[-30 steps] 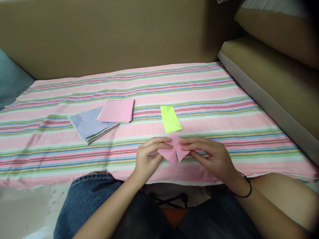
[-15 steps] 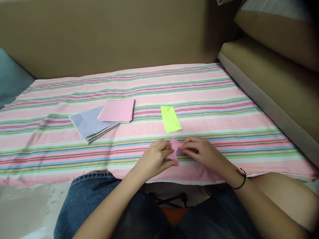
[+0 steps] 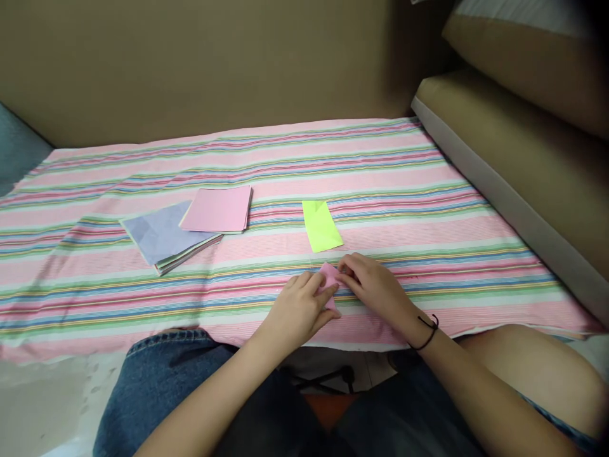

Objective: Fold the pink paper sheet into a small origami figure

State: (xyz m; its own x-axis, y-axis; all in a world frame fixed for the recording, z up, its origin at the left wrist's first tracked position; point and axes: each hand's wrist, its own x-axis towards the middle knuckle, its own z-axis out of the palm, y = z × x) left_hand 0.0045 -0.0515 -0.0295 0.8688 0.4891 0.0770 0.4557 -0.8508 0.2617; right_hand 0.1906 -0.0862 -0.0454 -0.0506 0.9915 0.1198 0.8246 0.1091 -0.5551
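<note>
A small folded piece of pink paper (image 3: 328,274) lies at the front of the striped cloth, between my two hands. My left hand (image 3: 301,309) grips its left side, fingers on top and thumb at the lower edge. From the right, my right hand (image 3: 373,282) pinches the paper's upper right edge between thumb and fingertips. Part of the paper is hidden under the left fingers. Just beyond the hands rests a folded yellow-green paper (image 3: 322,226), flat and creased.
A stack of pink paper squares (image 3: 217,210) overlaps a stack topped by a lilac sheet (image 3: 164,231) at the left. The striped cloth (image 3: 266,158) covers the seat. Brown cushions (image 3: 514,152) border the right, a tall brown backrest (image 3: 214,63) the far side.
My right hand has shifted left, closer to my left hand. The pink paper's right point, which stuck out before, is now folded in. The whole view has shifted slightly.
</note>
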